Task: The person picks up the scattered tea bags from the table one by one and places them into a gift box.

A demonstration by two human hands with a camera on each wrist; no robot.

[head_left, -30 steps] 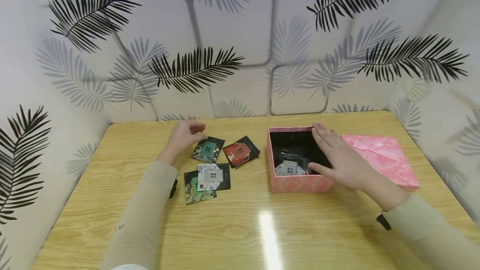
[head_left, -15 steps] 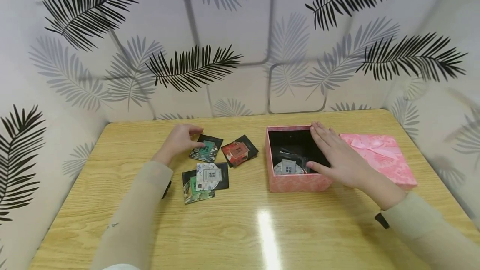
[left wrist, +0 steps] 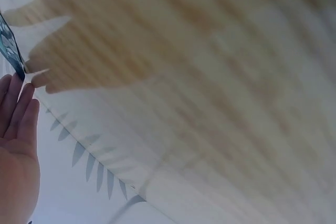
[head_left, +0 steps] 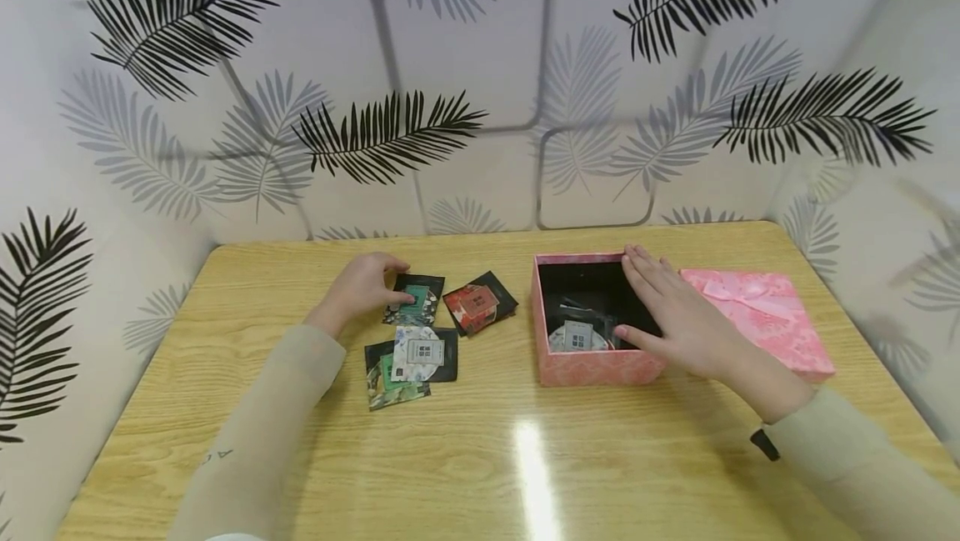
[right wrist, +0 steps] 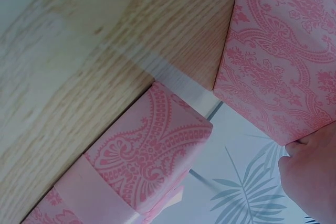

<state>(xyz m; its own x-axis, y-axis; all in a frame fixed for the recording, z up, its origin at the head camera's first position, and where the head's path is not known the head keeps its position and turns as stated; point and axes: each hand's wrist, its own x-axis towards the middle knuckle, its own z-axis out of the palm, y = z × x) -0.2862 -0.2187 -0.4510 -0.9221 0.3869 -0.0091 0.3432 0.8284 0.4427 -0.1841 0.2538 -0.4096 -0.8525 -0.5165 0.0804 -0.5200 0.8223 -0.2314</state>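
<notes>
My left hand (head_left: 363, 287) grips a dark square sachet (head_left: 429, 288) with a teal label, thumb on its face and fingers at its far left edge. Part of that sachet (left wrist: 9, 43) shows at the fingertips in the left wrist view. Flat across the right rim of an open pink box (head_left: 600, 369) lies my right hand (head_left: 686, 328), its fingers straight. Inside the box's black interior is a sachet with a white label (head_left: 577, 336). The right wrist view shows the box's patterned outer wall (right wrist: 283, 51) with part of the hand at its edge.
A red sachet (head_left: 480, 302) lies between the left hand and the box. Nearer the front, a white floral sachet (head_left: 418, 353) overlaps a green one (head_left: 399, 393). Right of the box is its pink lid (head_left: 780, 333) with a bow. A patterned wall (head_left: 480, 174) borders the wooden table (head_left: 450, 474).
My left hand has come down onto the teal-labelled sachet and taken hold of it; the sachet has turned slightly, straighter than before. The right hand stays on the box rim.
</notes>
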